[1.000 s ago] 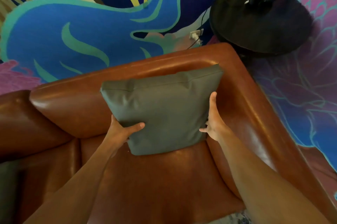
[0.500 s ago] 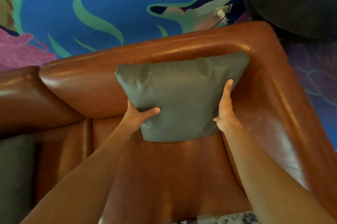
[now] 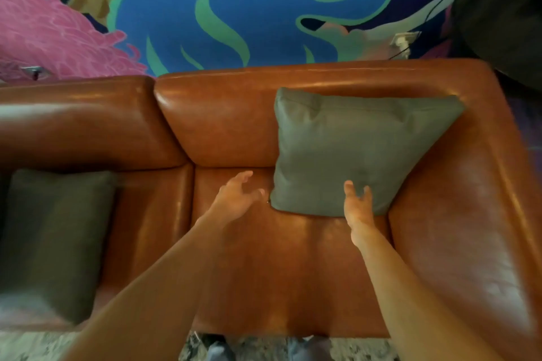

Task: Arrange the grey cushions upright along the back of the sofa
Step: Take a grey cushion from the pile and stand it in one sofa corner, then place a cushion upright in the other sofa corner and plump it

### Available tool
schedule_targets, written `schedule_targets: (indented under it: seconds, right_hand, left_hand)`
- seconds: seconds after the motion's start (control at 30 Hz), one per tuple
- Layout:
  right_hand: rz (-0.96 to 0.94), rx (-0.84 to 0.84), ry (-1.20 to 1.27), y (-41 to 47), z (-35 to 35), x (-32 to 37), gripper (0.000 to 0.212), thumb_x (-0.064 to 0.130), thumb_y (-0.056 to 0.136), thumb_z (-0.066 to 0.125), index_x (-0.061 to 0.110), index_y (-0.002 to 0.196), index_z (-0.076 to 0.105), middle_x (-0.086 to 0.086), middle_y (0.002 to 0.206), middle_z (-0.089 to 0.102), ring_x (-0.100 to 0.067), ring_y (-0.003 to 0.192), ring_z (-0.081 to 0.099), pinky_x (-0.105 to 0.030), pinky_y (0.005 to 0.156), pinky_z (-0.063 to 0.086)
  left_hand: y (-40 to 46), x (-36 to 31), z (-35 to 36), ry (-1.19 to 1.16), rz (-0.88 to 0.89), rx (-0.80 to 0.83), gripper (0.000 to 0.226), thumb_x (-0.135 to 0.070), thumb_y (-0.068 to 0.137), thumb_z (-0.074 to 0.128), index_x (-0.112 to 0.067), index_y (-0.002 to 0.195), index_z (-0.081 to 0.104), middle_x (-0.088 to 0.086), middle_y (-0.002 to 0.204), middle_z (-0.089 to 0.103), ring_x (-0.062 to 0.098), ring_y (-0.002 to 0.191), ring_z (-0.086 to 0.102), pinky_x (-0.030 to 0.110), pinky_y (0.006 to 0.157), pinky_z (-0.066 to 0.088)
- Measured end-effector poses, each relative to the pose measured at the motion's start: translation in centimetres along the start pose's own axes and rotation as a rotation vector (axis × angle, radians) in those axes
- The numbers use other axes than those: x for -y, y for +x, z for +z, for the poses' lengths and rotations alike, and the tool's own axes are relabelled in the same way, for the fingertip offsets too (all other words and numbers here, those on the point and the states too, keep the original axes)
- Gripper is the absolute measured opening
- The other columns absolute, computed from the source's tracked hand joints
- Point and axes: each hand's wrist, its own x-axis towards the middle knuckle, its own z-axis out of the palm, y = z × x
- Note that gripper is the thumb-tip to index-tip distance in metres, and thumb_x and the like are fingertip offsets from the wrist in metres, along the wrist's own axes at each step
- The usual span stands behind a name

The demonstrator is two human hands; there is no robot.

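A grey cushion (image 3: 357,149) stands upright in the right corner of the brown leather sofa (image 3: 231,126), leaning on the backrest and the right arm. My left hand (image 3: 234,199) hovers open over the seat just left of the cushion's lower corner, apart from it. My right hand (image 3: 357,208) is open in front of the cushion's bottom edge, fingers spread, holding nothing. A second grey cushion (image 3: 55,240) lies flat on the left seat.
A colourful mural wall (image 3: 234,14) rises behind the sofa. A large black round object (image 3: 504,17) sits at the upper right beyond the sofa's arm (image 3: 484,214). Patterned floor (image 3: 264,346) shows below the seat's front edge.
Both hands have let go of the right cushion and pulled back toward me. The view has swung left, bringing the flat cushion on the left seat into sight.
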Motion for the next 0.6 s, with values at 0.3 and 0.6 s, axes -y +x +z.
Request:
schedule_targets:
  seconds: [0.3,0.6]
  right_hand:
    - [-0.032,0.276,-0.296,-12.8,12.8,-3.5,0.068,0.052,0.105,0.054,0.031,0.165,0.031,-0.004,0.168,0.039,-0.028,0.148,0.045,-0.050,0.120,0.039]
    - [-0.251,0.482,-0.626,-26.5,27.1,-4.2,0.059,0.050,0.106,0.053,0.028,0.159,0.041,-0.003,0.160,0.049,-0.026,0.142,0.052,-0.048,0.119,0.042]
  left_hand:
    - [-7.7,12.7,-9.7,-0.031,0.014,-0.038,0.058,-0.043,0.101,0.066,-0.024,0.154,0.052,0.001,0.155,0.058,0.021,0.143,0.053,0.029,0.111,0.040]
    - [-14.7,23.6,-20.7,0.007,0.067,-0.153,0.057,-0.043,0.099,0.067,-0.027,0.152,0.054,0.004,0.152,0.059,0.026,0.140,0.055,0.039,0.114,0.045]
